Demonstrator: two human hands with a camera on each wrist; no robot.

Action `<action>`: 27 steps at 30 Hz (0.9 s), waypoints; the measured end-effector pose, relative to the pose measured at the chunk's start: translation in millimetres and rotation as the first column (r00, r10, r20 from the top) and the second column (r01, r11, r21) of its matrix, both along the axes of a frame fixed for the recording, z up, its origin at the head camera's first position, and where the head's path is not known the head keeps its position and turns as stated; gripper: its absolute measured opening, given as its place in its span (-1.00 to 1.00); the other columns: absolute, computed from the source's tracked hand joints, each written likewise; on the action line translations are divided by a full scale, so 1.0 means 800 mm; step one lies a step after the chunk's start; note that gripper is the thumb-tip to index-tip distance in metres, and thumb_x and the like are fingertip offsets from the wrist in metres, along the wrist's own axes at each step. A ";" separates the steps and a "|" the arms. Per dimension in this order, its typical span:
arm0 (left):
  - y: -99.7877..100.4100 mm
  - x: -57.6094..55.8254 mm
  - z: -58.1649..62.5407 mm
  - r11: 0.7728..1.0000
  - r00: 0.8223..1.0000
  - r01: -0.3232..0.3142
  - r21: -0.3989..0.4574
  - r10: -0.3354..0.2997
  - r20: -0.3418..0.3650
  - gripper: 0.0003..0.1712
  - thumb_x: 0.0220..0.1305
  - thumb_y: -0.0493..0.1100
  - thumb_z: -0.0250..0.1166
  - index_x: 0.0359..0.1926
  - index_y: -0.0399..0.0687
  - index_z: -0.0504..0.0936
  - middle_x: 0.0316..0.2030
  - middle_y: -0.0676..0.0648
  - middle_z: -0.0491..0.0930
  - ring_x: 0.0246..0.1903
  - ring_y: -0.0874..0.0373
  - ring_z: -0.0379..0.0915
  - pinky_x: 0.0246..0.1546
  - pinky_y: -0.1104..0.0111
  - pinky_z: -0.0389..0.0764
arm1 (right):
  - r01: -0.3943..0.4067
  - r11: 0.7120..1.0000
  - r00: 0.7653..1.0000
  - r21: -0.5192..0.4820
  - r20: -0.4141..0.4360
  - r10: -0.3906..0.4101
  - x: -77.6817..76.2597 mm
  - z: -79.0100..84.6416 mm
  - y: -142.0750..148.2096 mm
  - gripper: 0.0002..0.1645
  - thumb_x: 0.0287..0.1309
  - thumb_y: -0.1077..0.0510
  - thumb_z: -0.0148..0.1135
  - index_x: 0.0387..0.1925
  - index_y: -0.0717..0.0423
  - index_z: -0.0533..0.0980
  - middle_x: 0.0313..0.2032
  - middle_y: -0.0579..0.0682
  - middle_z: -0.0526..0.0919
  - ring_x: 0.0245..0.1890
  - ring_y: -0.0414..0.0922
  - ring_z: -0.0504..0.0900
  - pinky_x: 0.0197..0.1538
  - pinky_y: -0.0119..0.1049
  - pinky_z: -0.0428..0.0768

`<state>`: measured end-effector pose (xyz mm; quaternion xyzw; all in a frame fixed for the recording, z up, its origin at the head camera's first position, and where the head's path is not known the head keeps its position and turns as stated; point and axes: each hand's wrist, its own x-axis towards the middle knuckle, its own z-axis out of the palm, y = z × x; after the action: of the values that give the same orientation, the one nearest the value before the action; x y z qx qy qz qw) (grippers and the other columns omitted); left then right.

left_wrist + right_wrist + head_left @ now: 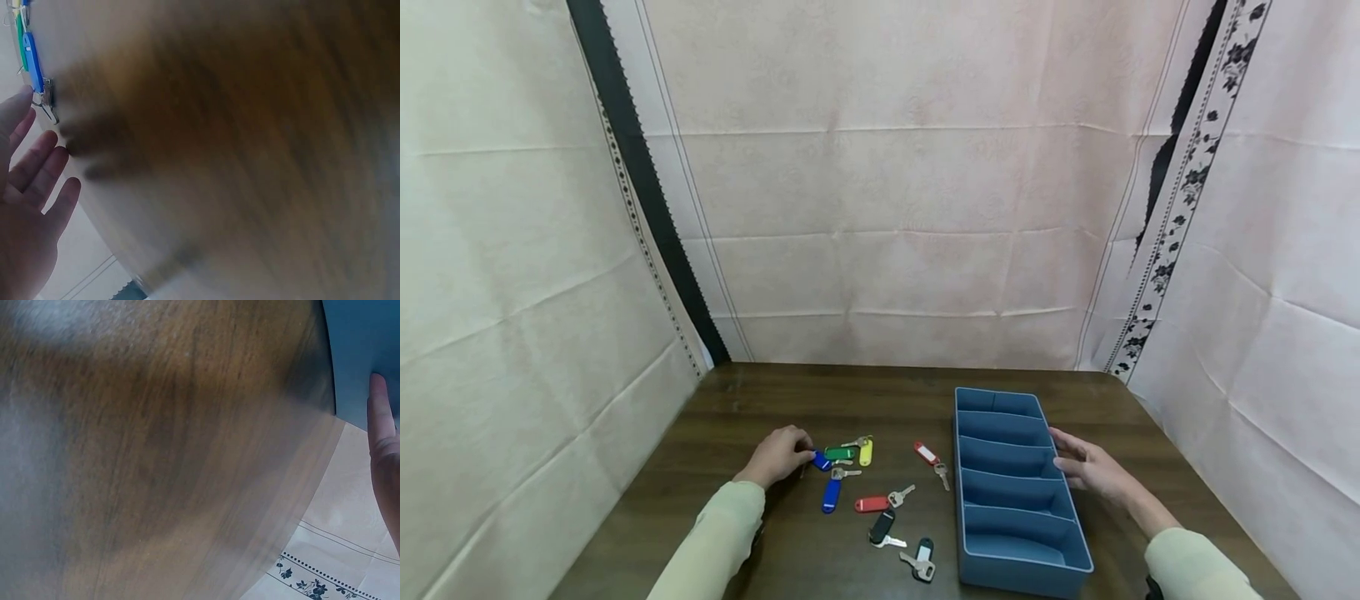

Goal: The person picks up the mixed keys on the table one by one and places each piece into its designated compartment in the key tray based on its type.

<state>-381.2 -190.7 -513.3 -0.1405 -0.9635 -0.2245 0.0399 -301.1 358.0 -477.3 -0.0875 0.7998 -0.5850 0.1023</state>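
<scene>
The left hand (782, 454) reaches to a blue key tag (822, 460), thumb and index finger pinching its ring end. In the left wrist view the thumb tip overlaps that blue tag (32, 59), and a silver key (49, 106) hangs by the fingertips; the other fingers spread loosely. Just right of it lie a green key tag (839, 453) and a yellow key tag (866, 452), with a second blue key tag (831, 496) nearer. The right hand (1093, 471) rests its fingers against the right outer wall of a blue divided tray (1026, 575); one straight finger (380, 412) lies along that wall.
Two red key tags (872, 504) and two black key tags (882, 527), each with a key, lie between the loose pile and the tray. All sits on a dark wooden table (760, 392). Pale cloth curtains (887, 183) hang behind and on both sides.
</scene>
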 end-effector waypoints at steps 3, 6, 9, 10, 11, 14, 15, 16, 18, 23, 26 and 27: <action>0.001 0.000 -0.003 1.000 1.000 0.009 -0.013 -0.009 -0.011 -0.93 0.23 -0.15 0.43 -0.36 0.00 0.70 -0.38 0.05 0.53 -0.35 0.15 0.44 -0.18 0.11 0.55 | -0.013 1.000 1.000 -0.010 -0.007 0.013 0.000 -0.001 0.000 -0.18 0.46 0.20 0.04 0.52 0.34 -0.13 0.44 0.49 -0.05 0.27 0.33 0.38 0.11 -0.02 0.55; 0.002 0.001 -0.003 1.000 1.000 0.005 -0.023 -0.006 -0.012 -0.93 0.23 -0.17 0.42 -0.38 0.01 0.69 -0.39 0.05 0.53 -0.35 0.15 0.44 -0.19 0.12 0.55 | -0.009 1.000 1.000 -0.017 -0.005 0.009 -0.001 -0.001 0.000 -0.19 0.46 0.22 0.04 0.51 0.35 -0.12 0.44 0.49 -0.05 0.29 0.33 0.36 0.11 -0.01 0.55; 0.003 0.002 -0.003 0.999 1.000 -0.001 -0.032 0.000 -0.011 -0.93 0.25 -0.18 0.40 -0.38 0.00 0.69 -0.38 0.04 0.53 -0.35 0.14 0.44 -0.18 0.12 0.55 | -0.005 1.000 1.000 -0.015 -0.002 0.005 0.000 -0.001 -0.001 -0.20 0.47 0.22 0.03 0.52 0.34 -0.12 0.45 0.47 -0.05 0.30 0.33 0.34 0.11 -0.01 0.54; 0.003 0.002 -0.002 0.999 1.000 -0.004 -0.035 0.004 -0.008 -0.93 0.25 -0.18 0.40 -0.38 0.00 0.69 -0.37 0.04 0.53 -0.34 0.13 0.44 -0.17 0.12 0.55 | -0.005 1.000 1.000 -0.013 -0.001 0.005 0.000 -0.001 -0.001 -0.20 0.47 0.22 0.02 0.52 0.34 -0.12 0.45 0.47 -0.06 0.30 0.34 0.33 0.11 -0.01 0.54; 0.003 0.002 -0.002 0.999 1.000 -0.008 -0.038 0.008 -0.006 -0.93 0.26 -0.18 0.39 -0.38 0.01 0.69 -0.37 0.04 0.53 -0.34 0.13 0.44 -0.16 0.11 0.55 | -0.005 1.000 1.000 -0.014 0.000 0.005 0.001 0.000 -0.002 -0.20 0.47 0.22 0.02 0.52 0.34 -0.12 0.45 0.47 -0.06 0.31 0.34 0.33 0.12 0.00 0.54; 0.003 0.001 -0.001 0.999 1.000 -0.016 -0.035 0.016 -0.003 -0.93 0.27 -0.18 0.38 -0.38 0.01 0.69 -0.36 0.04 0.54 -0.34 0.13 0.44 -0.15 0.10 0.55 | 0.001 1.000 1.000 -0.008 0.000 -0.001 0.002 -0.001 -0.002 -0.19 0.47 0.20 0.03 0.52 0.32 -0.13 0.46 0.45 -0.06 0.31 0.34 0.32 0.13 0.00 0.53; 0.003 0.001 0.000 0.999 1.000 -0.020 -0.028 0.020 0.000 -0.93 0.28 -0.18 0.38 -0.38 0.01 0.69 -0.36 0.04 0.54 -0.34 0.13 0.44 -0.15 0.10 0.55 | 0.004 1.000 1.000 -0.008 0.001 -0.004 0.002 -0.001 -0.003 -0.19 0.47 0.20 0.03 0.52 0.31 -0.12 0.46 0.45 -0.05 0.32 0.33 0.32 0.13 0.01 0.53; 0.002 0.001 0.001 1.000 1.000 -0.024 -0.019 0.024 0.002 -0.92 0.28 -0.19 0.38 -0.38 0.01 0.69 -0.37 0.04 0.55 -0.34 0.13 0.45 -0.16 0.10 0.55 | 0.004 1.000 1.000 -0.005 -0.002 -0.004 0.003 -0.001 -0.003 -0.19 0.47 0.20 0.04 0.52 0.32 -0.12 0.46 0.45 -0.05 0.32 0.34 0.31 0.13 0.01 0.52; 0.001 0.001 0.003 1.000 1.000 -0.027 0.010 0.027 0.004 -0.92 0.28 -0.21 0.37 -0.38 -0.01 0.69 -0.37 0.04 0.55 -0.35 0.13 0.45 -0.18 0.10 0.56 | 0.008 1.000 1.000 -0.004 -0.002 -0.008 0.003 0.000 -0.003 -0.19 0.46 0.20 0.04 0.52 0.31 -0.12 0.46 0.44 -0.05 0.32 0.34 0.31 0.14 0.01 0.52; -0.003 0.000 0.009 0.996 0.999 -0.043 0.079 0.044 -0.009 -0.95 0.30 -0.21 0.35 -0.34 -0.02 0.71 -0.34 0.02 0.59 -0.32 0.13 0.48 -0.15 0.11 0.57 | 0.013 1.000 1.000 -0.002 0.003 -0.013 0.002 0.000 -0.003 -0.19 0.47 0.19 0.04 0.53 0.30 -0.11 0.46 0.44 -0.04 0.32 0.34 0.31 0.14 0.02 0.52; -0.004 0.001 0.016 0.991 0.998 -0.049 0.121 0.052 -0.018 -0.95 0.31 -0.21 0.34 -0.32 -0.03 0.71 -0.30 0.01 0.60 -0.28 0.11 0.49 -0.11 0.08 0.56 | 0.020 1.000 1.000 0.001 0.005 -0.020 0.002 -0.001 -0.002 -0.19 0.46 0.19 0.05 0.53 0.30 -0.10 0.45 0.44 -0.02 0.31 0.33 0.33 0.13 0.02 0.53; -0.003 0.002 0.019 0.989 0.998 -0.048 0.138 0.052 -0.023 -0.95 0.31 -0.21 0.34 -0.33 -0.03 0.71 -0.30 0.00 0.60 -0.26 0.10 0.50 -0.10 0.07 0.56 | 0.021 1.000 1.000 0.002 0.005 -0.021 0.002 -0.001 -0.002 -0.19 0.46 0.18 0.05 0.53 0.30 -0.09 0.45 0.44 -0.02 0.31 0.33 0.33 0.13 0.03 0.53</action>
<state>-380.0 -193.2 -498.4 -0.1161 -0.9483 -0.2875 0.0681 -299.9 356.3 -478.1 -0.0776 0.8009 -0.5857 0.0981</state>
